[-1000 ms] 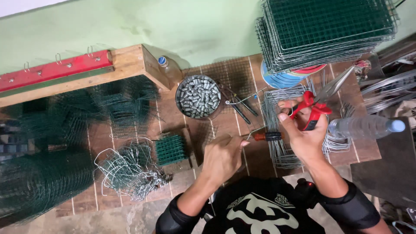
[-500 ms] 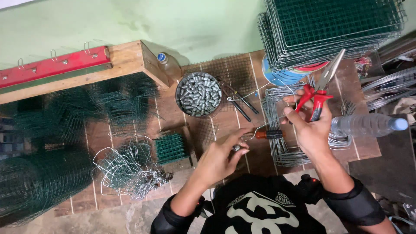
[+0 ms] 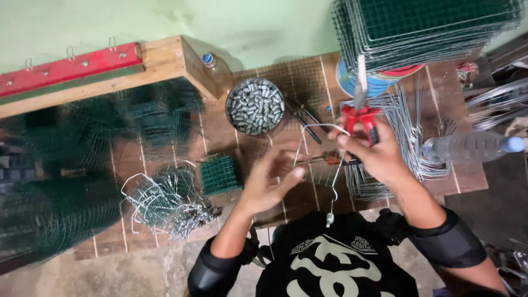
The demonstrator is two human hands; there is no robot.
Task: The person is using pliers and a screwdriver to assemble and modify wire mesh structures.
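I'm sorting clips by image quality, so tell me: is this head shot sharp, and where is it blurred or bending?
Head view: even, soft light with faint shadows; the bowl of metal sleeves and the red-handled pliers in the right hand read sharp; the green mesh rolls at left smear into blur; the left hand is slightly soft; the wooden beam bows from wide-angle distortion.
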